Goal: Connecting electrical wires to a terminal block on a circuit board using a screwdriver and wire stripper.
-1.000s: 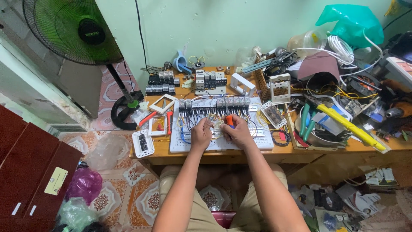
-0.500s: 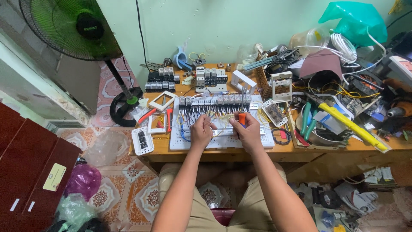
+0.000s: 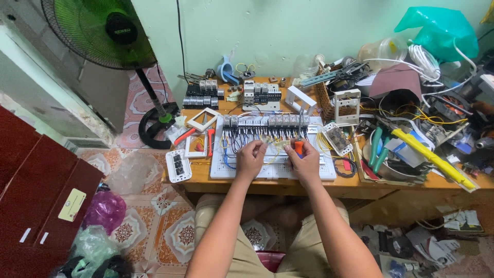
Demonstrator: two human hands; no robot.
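Observation:
A white perforated board (image 3: 231,167) lies on the wooden bench with a row of grey circuit breakers (image 3: 265,121) along its far edge and blue, black and yellow wires (image 3: 234,144) running down from them. My left hand (image 3: 250,159) rests on the board and pinches wires below the breakers. My right hand (image 3: 304,162) grips an orange-handled screwdriver (image 3: 299,145), its shaft pointing up towards the right end of the breaker row.
White switch plates and frames (image 3: 203,119) and red-handled pliers (image 3: 210,140) lie left of the board. More breakers (image 3: 200,95) stand at the back. Tools, cables and a yellow tool (image 3: 432,158) crowd the right side. A green fan (image 3: 105,31) stands on the left.
My right hand with the screwdriver has shifted right along the breaker row. My left hand has stayed on the wires, moving only slightly.

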